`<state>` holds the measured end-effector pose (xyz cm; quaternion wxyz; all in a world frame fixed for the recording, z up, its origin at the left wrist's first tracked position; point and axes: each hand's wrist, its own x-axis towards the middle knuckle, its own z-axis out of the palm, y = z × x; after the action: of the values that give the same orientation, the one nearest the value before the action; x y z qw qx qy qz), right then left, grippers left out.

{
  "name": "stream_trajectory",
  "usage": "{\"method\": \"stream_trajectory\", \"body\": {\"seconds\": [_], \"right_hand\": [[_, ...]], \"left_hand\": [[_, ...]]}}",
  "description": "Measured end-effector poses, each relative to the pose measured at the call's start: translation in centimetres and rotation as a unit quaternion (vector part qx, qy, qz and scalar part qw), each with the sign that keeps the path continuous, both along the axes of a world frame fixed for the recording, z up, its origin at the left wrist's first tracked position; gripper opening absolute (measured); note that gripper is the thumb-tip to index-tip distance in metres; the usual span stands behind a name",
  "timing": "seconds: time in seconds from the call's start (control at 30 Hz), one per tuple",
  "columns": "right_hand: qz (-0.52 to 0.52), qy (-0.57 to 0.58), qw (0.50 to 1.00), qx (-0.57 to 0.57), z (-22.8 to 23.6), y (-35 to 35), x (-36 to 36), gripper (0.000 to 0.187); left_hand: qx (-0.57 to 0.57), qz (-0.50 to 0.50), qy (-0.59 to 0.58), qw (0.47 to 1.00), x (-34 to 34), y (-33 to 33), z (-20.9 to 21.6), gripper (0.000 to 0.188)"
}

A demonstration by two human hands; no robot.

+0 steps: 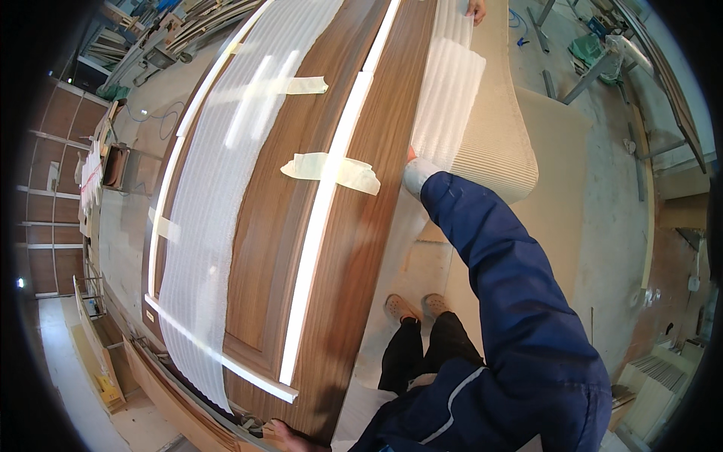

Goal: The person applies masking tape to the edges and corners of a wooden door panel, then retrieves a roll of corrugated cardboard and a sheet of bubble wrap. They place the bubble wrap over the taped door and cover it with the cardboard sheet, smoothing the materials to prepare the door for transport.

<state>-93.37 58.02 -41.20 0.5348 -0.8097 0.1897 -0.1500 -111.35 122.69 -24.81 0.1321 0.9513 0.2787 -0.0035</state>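
A long brown wood-grain door [256, 248] lies in front of me. White strips [312, 248] run along it and across its near end, and pieces of pale masking tape [331, 172] cross them. Translucent foam sheet [197, 248] covers much of its left part. My left hand [290, 437] is at the near end of the door, its fingers partly hidden and seemingly closed on the edge. Reaching forward, my right hand [414, 173] touches the door's right long edge beside a loose foam sheet [446, 98]. A pale cuff or glove and the blue sleeve hide most of its fingers.
Another person's hand [476, 10] is at the foam's far end. Ribbed beige cardboard [501, 143] curls up right of the door. Metal stands [595, 79] are at the far right, stacked boards [162, 395] at the near left, and a blue hose [162, 117] lies on the floor.
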Motion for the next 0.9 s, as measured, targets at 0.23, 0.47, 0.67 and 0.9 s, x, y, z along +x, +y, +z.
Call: {"method": "stream_trajectory", "body": {"seconds": [0.23, 0.47, 0.67, 0.9], "right_hand": [[0.004, 0.002, 0.978, 0.209, -0.5, -2.7, 0.6, 0.040], [0.172, 0.156, 0.927, -0.293, 4.8, -1.3, -0.1, 0.034], [0.133, 0.117, 0.791, -0.585, 7.4, -2.0, -2.5, 0.035], [0.058, 0.177, 0.759, -0.624, 6.2, -0.8, -1.7, 0.053]], "left_hand": [[-0.541, 0.245, 0.102, 0.798, 0.3, 0.4, 0.1, 0.081], [-0.613, 0.227, 0.118, 0.748, -0.1, -0.4, 0.9, 0.096], [-0.583, 0.106, 0.007, 0.806, -0.3, -3.0, 1.9, 0.088], [-0.593, 0.129, 0.013, 0.795, -0.2, -2.9, 2.0, 0.088]]}}
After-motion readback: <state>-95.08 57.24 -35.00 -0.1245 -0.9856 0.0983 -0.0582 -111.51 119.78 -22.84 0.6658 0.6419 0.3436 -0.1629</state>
